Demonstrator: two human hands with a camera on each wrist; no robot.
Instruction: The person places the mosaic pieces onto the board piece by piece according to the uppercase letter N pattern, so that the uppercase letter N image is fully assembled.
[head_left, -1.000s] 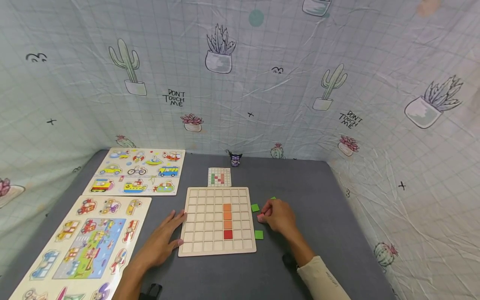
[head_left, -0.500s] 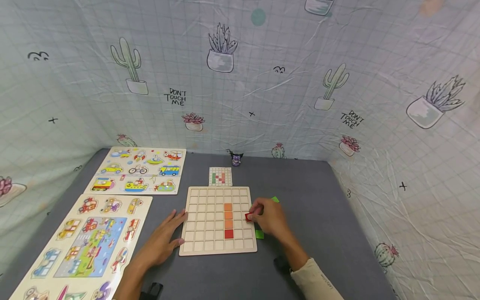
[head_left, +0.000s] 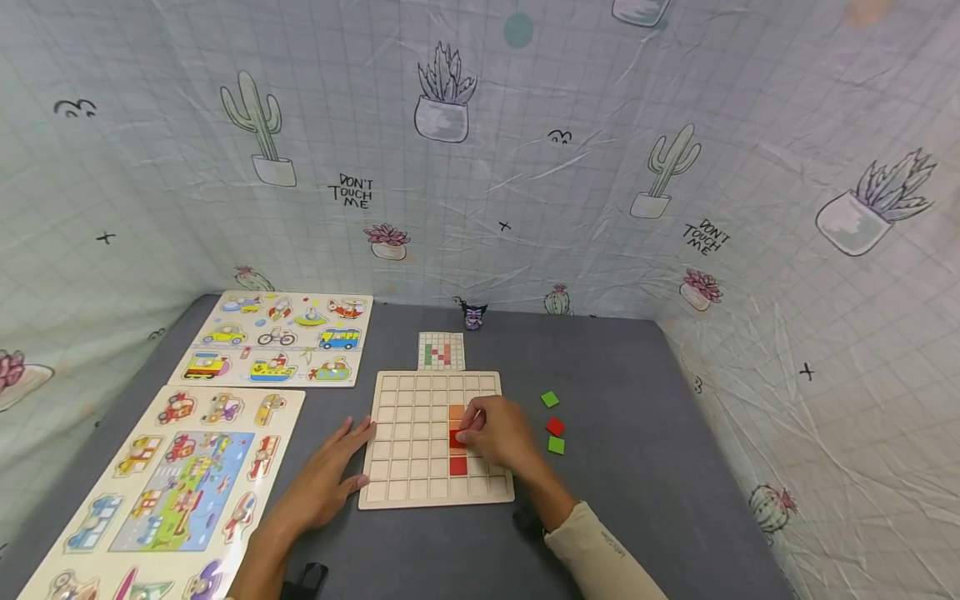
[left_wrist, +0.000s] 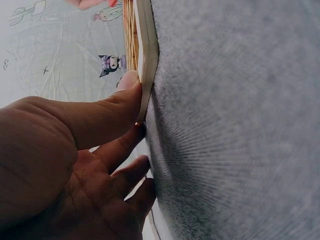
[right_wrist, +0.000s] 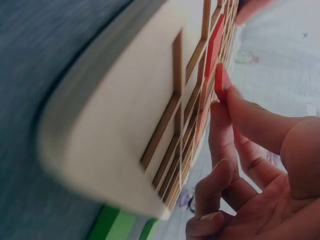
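A wooden grid board (head_left: 405, 454) lies in the middle of the table. My left hand (head_left: 330, 467) rests at its left edge, fingers extended; in the left wrist view the thumb (left_wrist: 107, 112) touches the board's rim. My right hand (head_left: 498, 429) pinches a red square tile (right_wrist: 221, 82) between thumb and finger. That tile is over the column where orange tiles (head_left: 456, 412) sit, and partly covers them in the head view. Below them a red tile (head_left: 458, 467) lies in its cell.
Right of the board lie a green tile (head_left: 550, 399), a loose red tile (head_left: 555, 426) and another green tile (head_left: 556, 446). A pattern card (head_left: 441, 352) touches the board's far side, near a small figure (head_left: 474, 316). Two picture puzzles (head_left: 273, 340) lie at left.
My right hand has carried the red tile left from beside the board to over the orange column. The loose red tile has come into view behind it. My left hand stays put.
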